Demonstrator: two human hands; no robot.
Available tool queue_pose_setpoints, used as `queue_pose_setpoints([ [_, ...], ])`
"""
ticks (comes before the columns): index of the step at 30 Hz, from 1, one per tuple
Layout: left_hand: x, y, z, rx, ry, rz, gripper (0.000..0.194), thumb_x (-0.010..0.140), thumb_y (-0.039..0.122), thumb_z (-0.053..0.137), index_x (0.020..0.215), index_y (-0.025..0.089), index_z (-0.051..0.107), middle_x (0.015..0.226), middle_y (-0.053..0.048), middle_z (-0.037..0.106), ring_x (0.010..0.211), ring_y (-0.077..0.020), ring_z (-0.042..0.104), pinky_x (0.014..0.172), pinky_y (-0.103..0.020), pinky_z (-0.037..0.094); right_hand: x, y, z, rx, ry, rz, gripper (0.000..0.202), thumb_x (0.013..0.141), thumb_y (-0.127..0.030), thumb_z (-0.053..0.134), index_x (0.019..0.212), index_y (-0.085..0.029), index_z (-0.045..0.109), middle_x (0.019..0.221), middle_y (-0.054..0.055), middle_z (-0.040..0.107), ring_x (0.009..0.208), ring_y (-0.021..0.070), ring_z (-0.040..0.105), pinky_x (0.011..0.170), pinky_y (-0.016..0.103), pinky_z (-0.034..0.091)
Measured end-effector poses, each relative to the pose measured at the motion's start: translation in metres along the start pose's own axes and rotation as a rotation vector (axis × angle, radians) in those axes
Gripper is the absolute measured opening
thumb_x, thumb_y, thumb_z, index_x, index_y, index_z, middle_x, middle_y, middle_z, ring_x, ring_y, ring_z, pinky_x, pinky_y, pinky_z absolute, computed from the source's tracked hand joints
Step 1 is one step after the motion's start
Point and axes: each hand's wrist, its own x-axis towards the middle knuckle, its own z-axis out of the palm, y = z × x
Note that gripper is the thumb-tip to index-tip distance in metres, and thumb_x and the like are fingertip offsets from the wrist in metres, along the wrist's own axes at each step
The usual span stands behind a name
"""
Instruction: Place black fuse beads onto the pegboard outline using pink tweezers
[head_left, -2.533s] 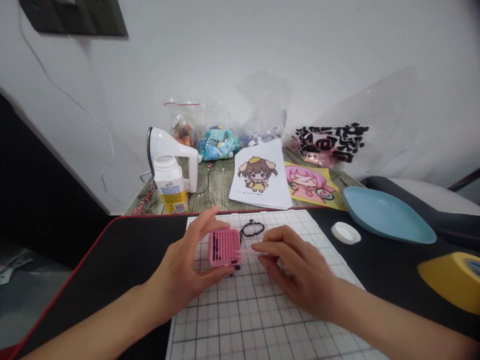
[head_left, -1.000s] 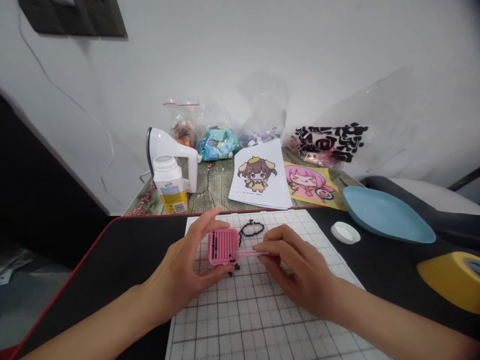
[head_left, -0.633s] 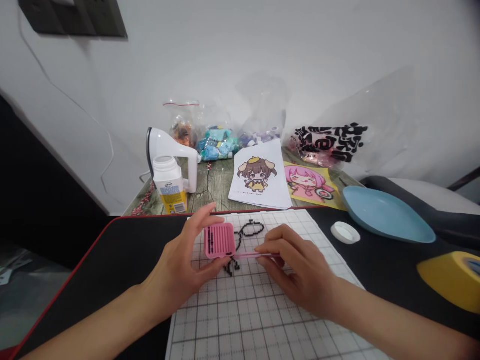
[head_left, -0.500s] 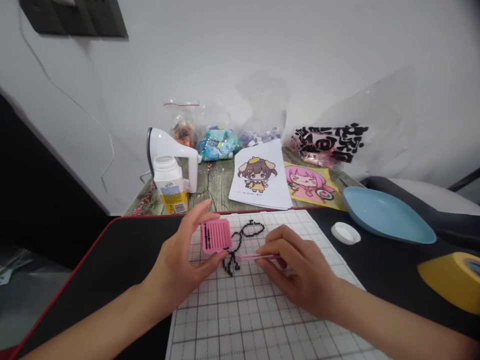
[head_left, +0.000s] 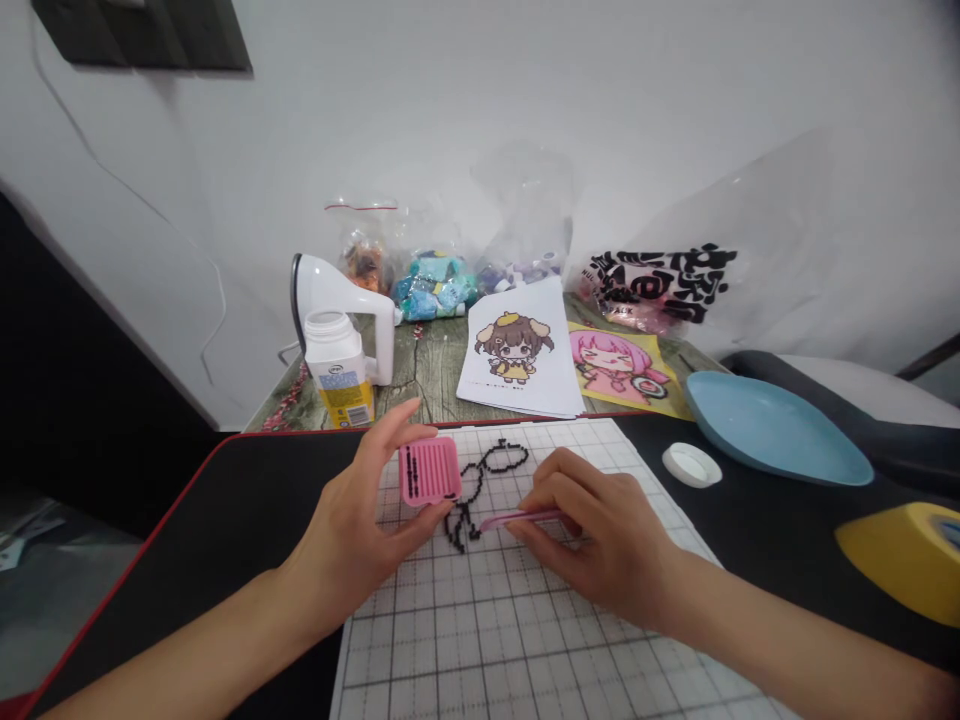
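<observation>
Between thumb and fingers, my left hand (head_left: pixel 367 510) grips a small pink ridged bead tray (head_left: pixel 433 472), tilted toward me, with black beads lined up in its left grooves and a few at its lower right corner. My right hand (head_left: pixel 600 530) pinches pink tweezers (head_left: pixel 502 520), their tips close to the black bead outline (head_left: pixel 474 482). That outline of black beads lies on a white gridded pegboard (head_left: pixel 480 630). The tray and my left thumb hide part of the board behind them. Whether a bead sits in the tweezer tips is too small to tell.
Behind the board lie a printed character sheet (head_left: pixel 517 350) and a pink-haired picture (head_left: pixel 622 370). A white bottle (head_left: pixel 337 370) and a white handheld appliance (head_left: pixel 337 285) stand at left. On the right are a white cap (head_left: pixel 691 466), a blue tray (head_left: pixel 780 430) and a yellow tape roll (head_left: pixel 900 560).
The tweezer tips have shifted slightly right and down, away from the outline's lower part. My left hand and the bead tray have barely moved.
</observation>
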Motion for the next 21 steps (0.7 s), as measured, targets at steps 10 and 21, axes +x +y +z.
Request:
queue_pose_setpoints([
  [10,-0.0005,-0.0002,0.0009,-0.023,-0.012,0.003,0.075,0.083,0.030,0.068,0.144,0.031,0.025,0.122,-0.005,0.066,0.113,-0.0235,0.065,0.096,-0.041,0.054,-0.0018,0.0017,0.0011,0.002,-0.044,0.009,0.020,0.093,-0.033,0.055,0.079,-0.017,0.056,0.076,0.001,0.057,0.052,0.0070,0.047,0.044,0.020,0.034],
  [21,0.0004,-0.0004,0.0013,-0.053,-0.010,0.006,0.074,0.083,0.028,0.068,0.144,0.032,0.025,0.122,-0.005,0.065,0.112,-0.0227,0.065,0.097,-0.042,0.053,-0.0002,0.0008,0.0016,-0.071,0.002,-0.001,0.025,0.091,-0.035,0.056,0.073,-0.018,0.056,0.070,0.000,0.056,0.053,0.0080,0.051,0.043,0.020,0.032],
])
